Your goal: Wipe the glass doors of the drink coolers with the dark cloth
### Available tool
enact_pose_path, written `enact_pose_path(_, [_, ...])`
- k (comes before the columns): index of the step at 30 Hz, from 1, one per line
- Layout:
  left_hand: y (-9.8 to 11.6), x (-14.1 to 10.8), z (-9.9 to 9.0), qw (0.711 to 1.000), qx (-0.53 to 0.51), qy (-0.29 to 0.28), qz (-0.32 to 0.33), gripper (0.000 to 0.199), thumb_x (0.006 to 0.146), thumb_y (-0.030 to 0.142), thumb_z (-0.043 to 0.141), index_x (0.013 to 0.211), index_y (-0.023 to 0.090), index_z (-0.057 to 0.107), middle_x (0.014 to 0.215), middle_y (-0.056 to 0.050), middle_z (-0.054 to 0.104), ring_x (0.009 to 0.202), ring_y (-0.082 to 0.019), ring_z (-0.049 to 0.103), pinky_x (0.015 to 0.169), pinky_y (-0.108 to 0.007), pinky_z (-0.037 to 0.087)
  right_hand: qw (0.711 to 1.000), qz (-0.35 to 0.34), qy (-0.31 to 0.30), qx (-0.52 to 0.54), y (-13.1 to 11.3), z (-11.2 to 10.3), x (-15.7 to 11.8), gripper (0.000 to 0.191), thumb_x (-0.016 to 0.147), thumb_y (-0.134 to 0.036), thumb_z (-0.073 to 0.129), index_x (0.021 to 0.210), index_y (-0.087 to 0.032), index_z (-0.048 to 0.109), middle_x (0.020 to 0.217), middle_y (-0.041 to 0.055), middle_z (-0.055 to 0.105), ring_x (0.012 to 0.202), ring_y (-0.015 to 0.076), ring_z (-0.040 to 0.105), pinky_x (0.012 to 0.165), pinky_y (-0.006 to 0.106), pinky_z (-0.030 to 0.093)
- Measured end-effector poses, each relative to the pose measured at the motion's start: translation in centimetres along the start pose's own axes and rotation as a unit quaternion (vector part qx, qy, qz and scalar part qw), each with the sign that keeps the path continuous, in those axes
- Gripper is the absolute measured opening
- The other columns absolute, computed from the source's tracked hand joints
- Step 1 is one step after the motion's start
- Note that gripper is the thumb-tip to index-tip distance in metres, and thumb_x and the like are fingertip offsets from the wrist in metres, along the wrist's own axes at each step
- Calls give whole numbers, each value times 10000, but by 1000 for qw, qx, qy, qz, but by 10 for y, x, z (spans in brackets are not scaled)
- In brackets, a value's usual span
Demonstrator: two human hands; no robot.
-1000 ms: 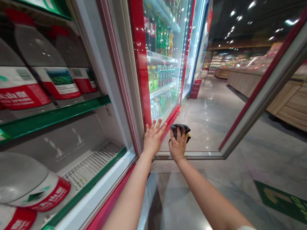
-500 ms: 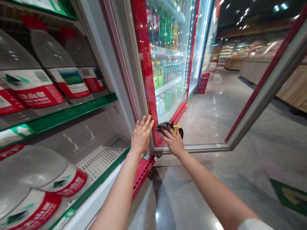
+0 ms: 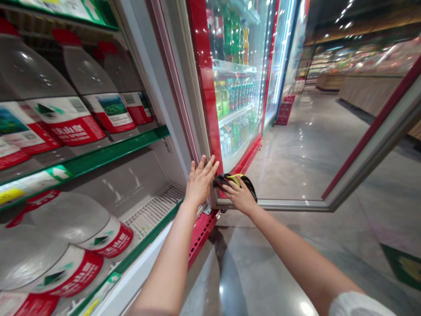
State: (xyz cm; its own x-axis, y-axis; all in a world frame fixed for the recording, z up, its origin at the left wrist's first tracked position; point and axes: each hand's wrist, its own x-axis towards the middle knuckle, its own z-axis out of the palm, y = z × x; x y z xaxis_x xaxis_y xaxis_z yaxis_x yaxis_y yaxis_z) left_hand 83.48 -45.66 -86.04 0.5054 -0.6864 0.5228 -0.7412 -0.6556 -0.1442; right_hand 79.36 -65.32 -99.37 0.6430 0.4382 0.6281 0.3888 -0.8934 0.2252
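My left hand (image 3: 200,182) lies with its fingers spread against the hinge-side frame of an open glass fridge door (image 3: 286,204). Beside it, my right hand (image 3: 242,196) presses a bunched dark cloth with a yellow part (image 3: 251,186) against the glass, near the lower hinge corner. The cloth is partly hidden under my fingers. To the left is the fridge interior, where large water bottles (image 3: 95,83) with red caps and red-white labels stand on a shelf with a green front strip (image 3: 121,151).
More large bottles (image 3: 75,219) lie on the lower wire shelf (image 3: 154,208). Through the door glass show a lit drinks cooler (image 3: 237,92) and a red box (image 3: 284,110). The door's outer frame (image 3: 371,142) juts out over the shiny floor (image 3: 302,245). Wooden counters (image 3: 368,94) stand farther back.
The cloth under my right hand has shifted and bunched differently, showing more black and yellow. My left hand stays on the frame with its fingers more spread. The view has turned slightly left.
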Motion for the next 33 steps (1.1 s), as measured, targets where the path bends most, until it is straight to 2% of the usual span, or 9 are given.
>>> enact_pose_path(4, [11,8,1,1000,1,3,6,726,897,27,445,1557,328,407,1679,-19,269,1591,-268,66,1272,-633,115,1000,-8,-3,2,7,-7,-15,308,967,-186,610,1247,-289,686,1471,-29,619,1473,171,428,1331,498,3])
enact_pose_path(9, [14,19,5,1000,-4,-8,23,761,899,45,456,1584,353,335,1682,-13,251,1584,-245,156,1273,-596,170,999,48,22,14,-8,-3,6,407,1005,-205,526,1398,-272,610,1410,30,664,1512,214,370,1330,544,34])
enact_pose_path(12, [11,21,7,1000,-3,-23,16,750,900,55,464,1570,374,360,1681,-6,249,1579,-246,182,1268,-594,185,999,24,8,21,-19,5,1,432,999,-166,494,1408,-252,604,1335,40,709,1487,193,415,1332,502,132])
enact_pose_path(15, [8,20,6,999,-3,-30,16,772,881,21,446,1555,391,385,1676,5,262,1577,-230,192,1269,-582,187,1000,-9,-7,24,-26,7,-12,453,969,-110,499,1394,-217,613,1378,23,687,1468,168,443,1329,422,179])
enact_pose_path(19, [6,19,3,999,-1,-36,12,734,893,32,442,1533,391,429,1674,8,262,1574,-235,207,1267,-578,190,999,-3,-17,32,-31,-1,-6,429,964,-113,515,1373,-163,637,1374,61,689,1499,173,398,1333,382,147])
enact_pose_path(22, [6,18,0,999,3,-39,11,711,905,48,453,1525,395,442,1674,13,260,1575,-240,206,1270,-576,180,999,27,-3,30,-34,-8,7,395,982,-154,527,1355,-121,656,1347,104,701,1537,208,327,1340,426,92])
enact_pose_path(25, [5,17,-1,999,2,-42,16,770,878,22,464,1542,407,401,1677,15,251,1579,-232,193,1271,-580,170,1000,-3,0,2,-37,-10,7,359,967,-155,562,1295,-89,691,1317,119,716,1500,242,395,1340,464,54])
enact_pose_path(29, [4,17,-1,999,2,-47,17,791,870,10,471,1549,408,384,1681,11,230,1577,-238,199,1269,-576,188,999,-32,-6,-18,-36,-13,6,341,952,-161,596,1272,-115,703,1282,87,736,1424,202,496,1343,407,54])
enact_pose_path(33, [4,17,1,999,-1,-38,13,750,913,60,486,1553,431,361,1681,18,212,1578,-241,188,1272,-573,183,1000,11,0,-24,-30,-20,24,263,986,-195,561,1150,-157,763,1246,90,740,1492,240,406,1343,465,28])
